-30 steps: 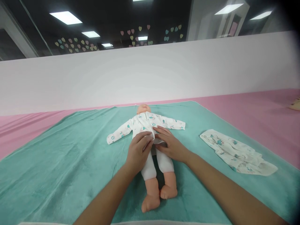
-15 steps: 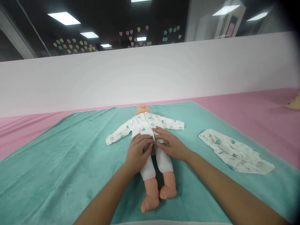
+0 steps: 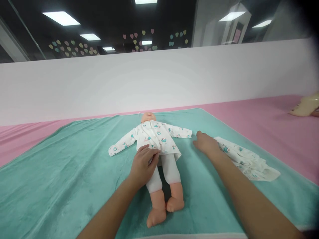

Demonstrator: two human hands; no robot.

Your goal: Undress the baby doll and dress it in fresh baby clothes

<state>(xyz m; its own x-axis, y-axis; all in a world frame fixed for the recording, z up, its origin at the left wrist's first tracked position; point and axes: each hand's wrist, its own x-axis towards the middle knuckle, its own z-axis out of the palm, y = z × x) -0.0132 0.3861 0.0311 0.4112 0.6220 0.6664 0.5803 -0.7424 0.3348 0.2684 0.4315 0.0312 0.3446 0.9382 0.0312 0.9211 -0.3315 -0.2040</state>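
Note:
A baby doll (image 3: pixel 149 117) lies on its back, wearing a white long-sleeved baby shirt (image 3: pixel 161 136) printed with small teal figures. Its white cloth thighs and bare plastic lower legs point toward me. My left hand (image 3: pixel 144 164) rests at the lower front of the shirt, thumb and fingers pinched on the hem near the middle. My right hand (image 3: pixel 206 143) is off the doll, to the right of its sleeve end. Its fingers are loosely bent, and nothing shows in them. Just right of that hand lies a crumpled matching printed garment (image 3: pixel 251 162), partly hidden by my forearm.
A teal blanket (image 3: pixel 82 176) lies under the doll, over a pink surface (image 3: pixel 259 116). Behind rises a white wall panel (image 3: pixel 124 86) with dark glass above. A beige object (image 3: pixel 305 105) stands at the right edge.
My right hand has left the shirt front and moved right, toward the crumpled garment. The right shirt flap now hangs loose over the thigh. My left hand stays at the hem.

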